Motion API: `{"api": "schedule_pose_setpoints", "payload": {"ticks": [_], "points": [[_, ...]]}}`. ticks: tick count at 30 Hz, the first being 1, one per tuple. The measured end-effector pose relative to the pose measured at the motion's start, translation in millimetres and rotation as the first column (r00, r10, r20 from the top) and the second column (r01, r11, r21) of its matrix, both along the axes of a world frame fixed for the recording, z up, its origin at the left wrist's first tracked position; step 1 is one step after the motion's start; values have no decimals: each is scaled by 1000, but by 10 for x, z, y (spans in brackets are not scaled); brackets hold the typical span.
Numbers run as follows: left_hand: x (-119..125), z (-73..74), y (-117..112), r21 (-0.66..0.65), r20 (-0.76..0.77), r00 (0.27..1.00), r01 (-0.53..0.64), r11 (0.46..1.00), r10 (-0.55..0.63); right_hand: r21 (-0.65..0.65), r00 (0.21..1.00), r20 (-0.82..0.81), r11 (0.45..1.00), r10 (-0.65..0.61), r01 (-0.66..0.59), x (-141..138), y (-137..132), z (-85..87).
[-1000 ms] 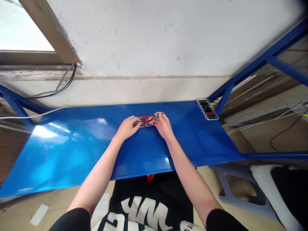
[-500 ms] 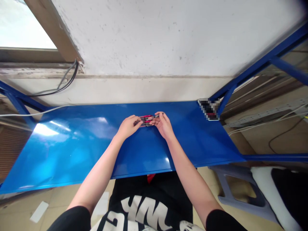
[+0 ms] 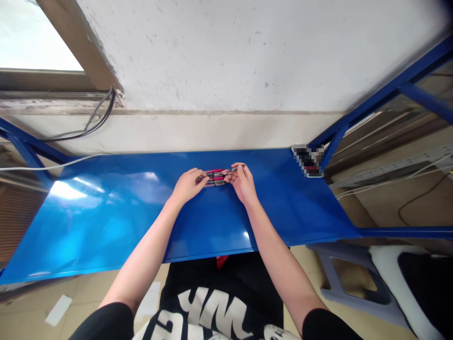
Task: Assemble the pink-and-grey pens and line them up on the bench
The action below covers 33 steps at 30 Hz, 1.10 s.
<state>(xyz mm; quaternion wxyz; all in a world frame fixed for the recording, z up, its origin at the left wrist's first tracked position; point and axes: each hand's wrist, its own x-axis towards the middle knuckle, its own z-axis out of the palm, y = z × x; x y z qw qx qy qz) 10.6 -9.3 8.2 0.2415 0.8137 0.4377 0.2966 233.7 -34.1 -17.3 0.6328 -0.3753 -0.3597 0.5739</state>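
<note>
A small bundle of pens (image 3: pixel 214 177) with dark barrels and pink-red parts lies on the blue metal shelf (image 3: pixel 106 212), near its back edge. My left hand (image 3: pixel 187 185) rests against the bundle's left end, fingers curled onto it. My right hand (image 3: pixel 242 182) pinches a thin dark pen (image 3: pixel 236 167) that sticks out at the bundle's upper right. Both hands are closed around the pens; the fingers hide parts of the bundle.
A white wall rises behind the shelf. Black cables (image 3: pixel 92 123) and a white cord (image 3: pixel 46 167) hang at the left by a window. A small blurred object (image 3: pixel 307 160) sits at the shelf's back right corner. A grey plastic stool (image 3: pixel 354 278) stands on the floor at the right.
My right hand has shifted slightly right and back with the thin pen. The left hand and the bundle stay almost where they were.
</note>
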Motion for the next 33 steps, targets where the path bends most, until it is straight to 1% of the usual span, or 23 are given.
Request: {"api": "schedule_pose_setpoints", "payload": {"ticks": [7,13,17,24,29,33], "points": [[8,8,-15,-18,21,999,47,999,-47,-39,1000,17,999,-5,6,-14,6,-7],[3,5,-9,-20,-2,999,48,999,-48,-29,1000,-11,1000,-1,1,-13,9,-11],[7,-13,-8,-23,-15,998,56,998,-56,-38,1000,-2,999,-2,2,-15,5,-7],[13,-15,3,-44,6,996,90,995,-90,-23,1000,-12,1000,11,-11,-20,2,-5],[13,8,5,-36,-5,997,78,996,-78,-25,1000,-12,1000,6,-6,-20,0,-3],[11,-3,4,-18,-11,998,65,998,-65,-25,1000,-2,1000,2,-2,-22,-7,4]]}}
